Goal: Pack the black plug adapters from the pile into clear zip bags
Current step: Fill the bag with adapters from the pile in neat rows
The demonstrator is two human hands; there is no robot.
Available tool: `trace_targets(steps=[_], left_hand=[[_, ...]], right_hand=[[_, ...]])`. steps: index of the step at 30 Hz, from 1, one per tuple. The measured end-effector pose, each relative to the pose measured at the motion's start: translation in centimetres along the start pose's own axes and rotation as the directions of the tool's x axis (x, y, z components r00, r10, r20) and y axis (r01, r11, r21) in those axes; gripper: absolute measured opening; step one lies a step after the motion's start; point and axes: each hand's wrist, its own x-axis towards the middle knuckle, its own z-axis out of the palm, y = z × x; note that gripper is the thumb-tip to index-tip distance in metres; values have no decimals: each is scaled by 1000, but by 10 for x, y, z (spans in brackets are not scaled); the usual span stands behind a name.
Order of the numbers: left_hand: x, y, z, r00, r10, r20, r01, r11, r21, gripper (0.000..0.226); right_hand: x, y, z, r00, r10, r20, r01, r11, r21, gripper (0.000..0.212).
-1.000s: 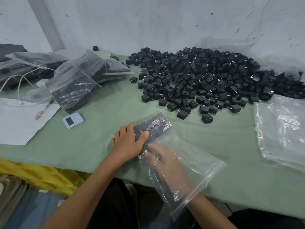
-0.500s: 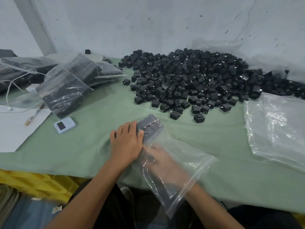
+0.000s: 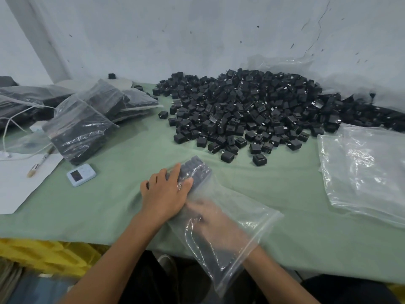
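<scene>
A large pile of black plug adapters (image 3: 252,110) covers the far middle of the green table (image 3: 295,238). A clear zip bag (image 3: 245,218) lies in front of me with several adapters (image 3: 198,170) packed at its far end. My left hand (image 3: 164,194) rests on the bag's outside, fingers spread over the packed adapters. My right hand (image 3: 210,218) is inside the bag, seen through the plastic; whether it holds anything cannot be told.
Filled zip bags (image 3: 81,126) lie stacked at the left. Empty clear bags (image 3: 363,170) lie at the right. A small white device (image 3: 81,174), a pen (image 3: 40,161) and a white paper (image 3: 19,181) are at the left. Yellow material (image 3: 43,255) sits below the table edge.
My left hand has shifted slightly along the bag over the packed adapters. The right hand stays inside the bag. The view has tilted a little.
</scene>
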Motion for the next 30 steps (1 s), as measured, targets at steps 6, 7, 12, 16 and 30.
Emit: trace_targets(steps=[6,7,12,16,30], left_hand=[[35,21,-6,987,163,9,-163,985,53,87],[40,26,-4,980,196,21,-197,979,47,88],[54,29,9,972,209,103,-214,976,36,88],[51,28,11,977,211,41,-213,977,29,87],[48,27,16,977,203,-69,-201,979,24,81]], right_hand=[[-4,7,9,1000,-6,-14,3,987,-162,52],[-5,8,11,1000,-9,11,11,979,-201,51],[2,7,10,997,30,72,-14,977,-215,46],[1,-4,6,990,83,118,-48,962,-268,46],[-65,1,-185,952,301,60,-306,947,99,18]])
